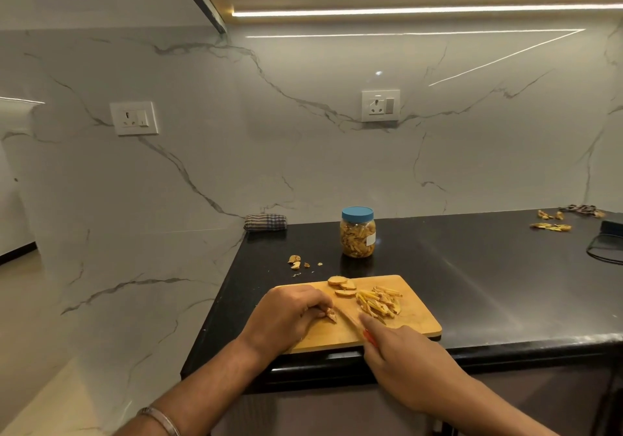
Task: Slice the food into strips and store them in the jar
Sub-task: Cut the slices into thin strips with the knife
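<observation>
Though part-sliced, pale yellow strips [377, 302]

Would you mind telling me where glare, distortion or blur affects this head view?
Head view: the LED strip under the cabinet reflects as bright lines on the glossy marble backsplash and a sheen on the black countertop; wide-angle bending curves the counter edges; the knife is slightly blurred.

The blurred knife blade [347, 317] merges with the wooden board; its red handle [370, 338] hides inside the right hand [401, 361]; a black object [612, 228] far right is cut off
</observation>
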